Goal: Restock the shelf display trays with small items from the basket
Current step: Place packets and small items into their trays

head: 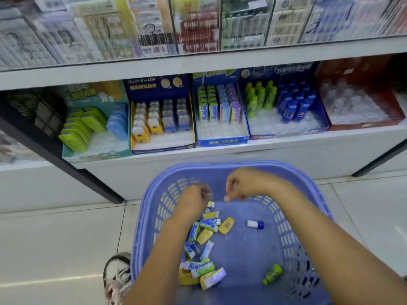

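Note:
A purple plastic basket (220, 166) stands on the floor under the shelf. Its bottom holds several small items: blue-and-white packs (209, 224), yellow cases (226, 225), a white-and-blue bottle (255, 224) and a green bottle (272, 274). My left hand (192, 200) hangs inside the basket with fingers curled round a small blurred greyish thing. Beside it my right hand (241, 186) hangs with loosely curled fingers and nothing visible in them. On the shelf stand display trays: teal (97, 154), yellow-edged blue (163, 147), a blue pack tray (222, 140), a blue bottle tray (286, 130) and a red one (363, 124).
Above the trays an upper shelf (198, 60) carries packaged goods behind clear dividers. A black shelf post (66, 160) slants down at the left. My shoe (116, 276) touches the basket's left side on the pale tiled floor (55, 238).

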`<state>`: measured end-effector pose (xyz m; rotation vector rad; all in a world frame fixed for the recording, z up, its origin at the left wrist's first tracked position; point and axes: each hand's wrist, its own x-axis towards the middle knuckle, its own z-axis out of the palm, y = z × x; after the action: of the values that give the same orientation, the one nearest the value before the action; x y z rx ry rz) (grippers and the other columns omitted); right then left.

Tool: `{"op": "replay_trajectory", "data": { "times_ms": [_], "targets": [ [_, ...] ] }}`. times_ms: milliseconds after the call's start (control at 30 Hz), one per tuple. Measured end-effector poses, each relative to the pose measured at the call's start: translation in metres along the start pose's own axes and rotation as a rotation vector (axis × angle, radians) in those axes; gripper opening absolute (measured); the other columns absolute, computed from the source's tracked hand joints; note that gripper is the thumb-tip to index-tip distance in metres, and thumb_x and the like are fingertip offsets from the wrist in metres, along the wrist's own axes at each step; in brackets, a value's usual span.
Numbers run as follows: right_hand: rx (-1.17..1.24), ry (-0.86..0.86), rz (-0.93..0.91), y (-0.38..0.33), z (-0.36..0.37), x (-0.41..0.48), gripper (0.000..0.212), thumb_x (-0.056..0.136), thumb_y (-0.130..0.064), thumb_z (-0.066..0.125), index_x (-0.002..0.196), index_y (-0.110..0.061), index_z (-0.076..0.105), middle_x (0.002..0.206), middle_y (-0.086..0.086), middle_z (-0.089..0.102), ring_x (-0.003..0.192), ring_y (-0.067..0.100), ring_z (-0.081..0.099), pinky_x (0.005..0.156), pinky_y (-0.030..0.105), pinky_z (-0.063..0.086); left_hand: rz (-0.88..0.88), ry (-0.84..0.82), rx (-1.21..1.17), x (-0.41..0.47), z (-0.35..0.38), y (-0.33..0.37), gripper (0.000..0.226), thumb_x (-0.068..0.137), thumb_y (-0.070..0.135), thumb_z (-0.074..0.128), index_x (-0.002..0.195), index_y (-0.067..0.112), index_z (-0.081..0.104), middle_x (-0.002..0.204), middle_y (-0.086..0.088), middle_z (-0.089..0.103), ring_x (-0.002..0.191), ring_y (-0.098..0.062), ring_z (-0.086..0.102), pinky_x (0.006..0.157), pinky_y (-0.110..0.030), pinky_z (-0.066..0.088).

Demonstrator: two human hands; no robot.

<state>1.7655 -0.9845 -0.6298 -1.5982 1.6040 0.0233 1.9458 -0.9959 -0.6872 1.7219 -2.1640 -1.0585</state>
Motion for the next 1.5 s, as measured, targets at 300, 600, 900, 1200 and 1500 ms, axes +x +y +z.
{"op": "replay_trajectory", "data": {
  "times_ms": [300,600,900,1200,1500],
  "targets": [
    [-0.162,0.027,0.07,0.087,0.155,0.06,0.037,0.091,-0.007,0.047,0.127,-0.014,0.053,0.13,0.014,0.046,0.118,0.028,0.045,0.096,0.031,0.038,-0.02,-0.292,0.346,0.007,0.065,-0.067,0.045,0.087,0.004,0.052,0.132,0.01,0.051,0.129,-0.016,0.055,0.119,-0.03,0.052,0.097,-0.034,0.041],
    [-0.253,0.024,0.018,0.107,0.157,0.085,0.024,0.086,-0.024,0.059,0.106,-0.011,0.058,0.114,0.012,0.057,0.107,0.025,0.053,0.088,0.032,0.04,0.017,-0.182,0.483,0.036,0.097,-0.079,0.031,0.089,0.017,0.054,0.12,0.019,0.06,0.117,-0.01,0.063,0.116,-0.026,0.053,0.092,-0.032,0.043],
    [0.685,-0.119,0.003,0.064,0.072,0.051,0.019,0.083,-0.008,0.069,0.1,-0.01,0.061,0.081,0.005,0.065,0.055,0.009,0.061,0.055,0.018,0.051,-0.204,-0.13,0.164,0.037,0.089,-0.069,0.023,0.085,0.011,0.062,0.107,0.009,0.069,0.105,-0.013,0.069,0.101,-0.029,0.062,0.081,-0.031,0.048],
    [0.919,-0.099,-0.245,0.005,-0.003,0.002,0.021,0.08,-0.001,0.067,0.097,-0.013,0.065,0.084,0.002,0.072,0.065,0.015,0.069,0.061,0.019,0.055,-0.452,-0.501,-1.024,0.013,-0.024,-0.011,0.02,0.095,0.002,0.037,0.085,0.001,0.054,0.072,-0.009,0.059,0.062,-0.018,0.055,0.061,-0.029,0.058],
    [0.931,0.364,-0.455,-0.102,-0.021,-0.014,0.019,0.082,-0.004,0.066,0.097,-0.016,0.067,0.106,0.005,0.067,0.082,0.019,0.07,0.078,0.029,0.058,-0.143,-0.319,-1.45,-0.026,-0.129,0.007,0.03,0.101,0.022,0.034,0.094,0.007,0.06,0.071,-0.007,0.066,0.061,-0.014,0.067,0.061,-0.025,0.059]
  ]
}}
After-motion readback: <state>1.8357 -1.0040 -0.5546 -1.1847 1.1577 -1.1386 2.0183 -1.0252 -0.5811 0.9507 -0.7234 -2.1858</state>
